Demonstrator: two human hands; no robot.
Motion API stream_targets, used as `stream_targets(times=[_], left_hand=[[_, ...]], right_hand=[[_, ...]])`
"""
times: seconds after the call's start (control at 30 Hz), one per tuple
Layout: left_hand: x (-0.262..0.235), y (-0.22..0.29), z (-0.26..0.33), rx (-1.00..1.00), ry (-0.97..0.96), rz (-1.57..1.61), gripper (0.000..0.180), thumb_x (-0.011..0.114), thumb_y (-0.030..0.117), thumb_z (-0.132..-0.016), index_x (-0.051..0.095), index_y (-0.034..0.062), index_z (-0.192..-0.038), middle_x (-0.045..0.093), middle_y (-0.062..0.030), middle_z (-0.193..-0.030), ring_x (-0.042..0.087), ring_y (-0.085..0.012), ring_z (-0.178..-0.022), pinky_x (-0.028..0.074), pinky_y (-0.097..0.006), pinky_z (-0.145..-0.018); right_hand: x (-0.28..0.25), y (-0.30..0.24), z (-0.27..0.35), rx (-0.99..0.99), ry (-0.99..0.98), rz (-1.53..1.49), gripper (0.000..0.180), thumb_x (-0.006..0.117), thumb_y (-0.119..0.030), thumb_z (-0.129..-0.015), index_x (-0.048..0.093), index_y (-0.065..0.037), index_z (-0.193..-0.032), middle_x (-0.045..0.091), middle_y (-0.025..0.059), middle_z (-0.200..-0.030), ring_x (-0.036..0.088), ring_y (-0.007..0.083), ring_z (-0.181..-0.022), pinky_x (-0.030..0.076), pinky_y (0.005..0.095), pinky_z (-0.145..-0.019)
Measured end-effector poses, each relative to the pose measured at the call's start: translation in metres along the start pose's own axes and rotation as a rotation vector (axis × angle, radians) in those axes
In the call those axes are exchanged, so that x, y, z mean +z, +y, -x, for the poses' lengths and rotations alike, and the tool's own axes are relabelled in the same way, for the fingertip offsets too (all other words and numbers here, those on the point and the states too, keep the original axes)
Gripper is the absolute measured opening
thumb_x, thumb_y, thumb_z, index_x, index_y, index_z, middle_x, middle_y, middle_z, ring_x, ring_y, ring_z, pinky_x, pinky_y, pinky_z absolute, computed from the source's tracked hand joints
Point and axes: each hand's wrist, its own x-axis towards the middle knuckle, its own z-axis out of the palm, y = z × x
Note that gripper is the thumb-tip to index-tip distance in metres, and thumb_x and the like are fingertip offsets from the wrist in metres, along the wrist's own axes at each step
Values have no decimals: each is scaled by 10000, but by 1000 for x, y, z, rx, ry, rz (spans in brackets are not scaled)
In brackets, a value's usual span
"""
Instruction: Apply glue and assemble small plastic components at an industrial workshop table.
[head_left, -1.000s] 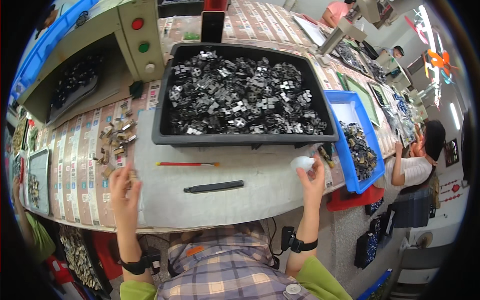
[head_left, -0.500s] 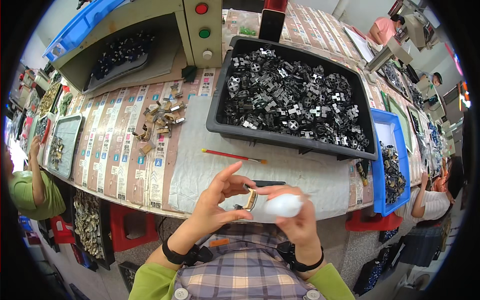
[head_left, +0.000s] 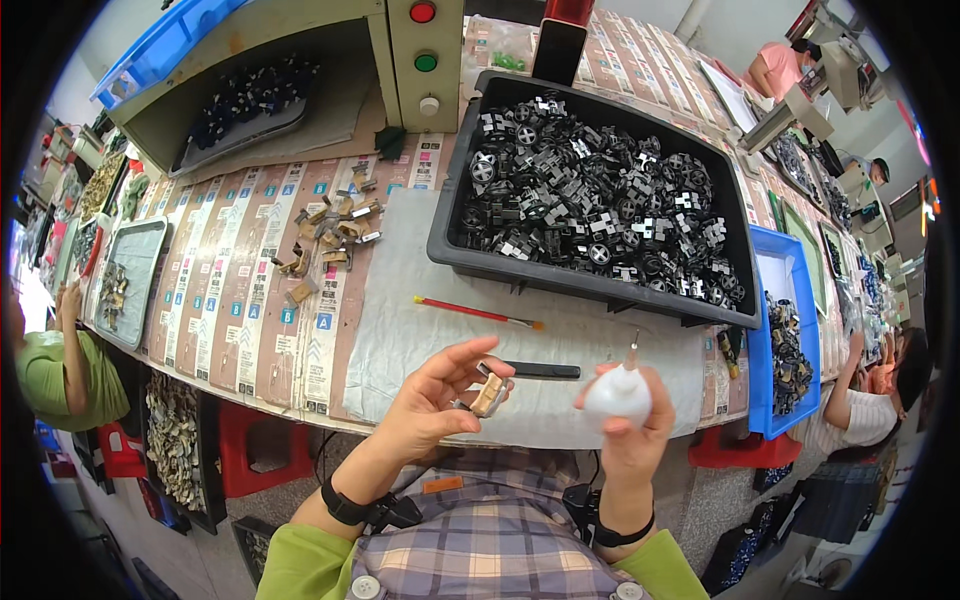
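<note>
My left hand (head_left: 432, 398) pinches a small tan and dark metal part (head_left: 488, 394) between thumb and fingers, just above the table's near edge. To its right, my right hand (head_left: 640, 425) is wrapped round a white squeeze bottle (head_left: 617, 394), whose thin metal needle tip points up and away from me. The bottle and the small part are apart. Beyond my hands a flat black tool (head_left: 543, 370) lies on the pale cloth (head_left: 400, 350), its left end partly behind my left fingers. A red-handled brush (head_left: 470, 310) rests farther off on the same cloth.
A large black bin (head_left: 590, 282) full of dark wheeled parts stands beyond the cloth. Loose tan parts (head_left: 335, 232) lie to the left, near a metal tray (head_left: 155, 270). On the right is a blue bin (head_left: 760, 340) with more parts. Co-workers sit at both sides.
The white bottle has moved right, away from the small part, and tipped upright so its needle shows. My left hand has shifted slightly left and down, still holding the part.
</note>
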Motion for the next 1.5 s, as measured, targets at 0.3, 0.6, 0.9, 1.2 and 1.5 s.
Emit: stream_targets(times=[0.3,0.6,0.9,1.2,1.5], left_hand=[[5,1,0,47,-5,-113,591,745,86,-631,407,40,-1113,472,-142,-1158,499,-208,-1039,399,-323,-895],[5,-2,1,80,-34,-217,563,725,60,-649,394,74,-1105,454,-148,-1182,482,-213,-1059,396,-325,-896],[6,-3,1,100,-38,-221,562,730,54,-641,397,76,-1094,458,-144,-1173,485,-210,-1050,408,-318,-880],[5,-3,2,77,-34,-228,563,732,52,-638,401,73,-1092,466,-139,-1157,487,-206,-1040,395,-324,-891],[4,-4,1,81,-12,-254,564,735,46,-632,405,53,-1089,470,-134,-1142,484,-200,-1030,384,-330,-901]], right_hand=[[6,-11,-3,-227,265,42,510,736,-433,-632,481,-35,-822,483,16,-686,430,78,-604,324,192,-537],[5,-13,2,-368,92,261,390,726,-310,-681,484,-33,-811,525,39,-610,448,125,-510,335,231,-463],[6,-11,1,-399,42,318,370,739,-266,-669,498,-32,-821,537,47,-617,460,144,-481,343,249,-459],[6,-11,0,-401,39,331,359,735,-259,-673,497,-30,-814,534,53,-630,460,147,-481,346,255,-459],[4,-13,-1,-390,93,334,359,721,-279,-688,491,-29,-804,522,49,-631,456,129,-508,345,244,-458]])
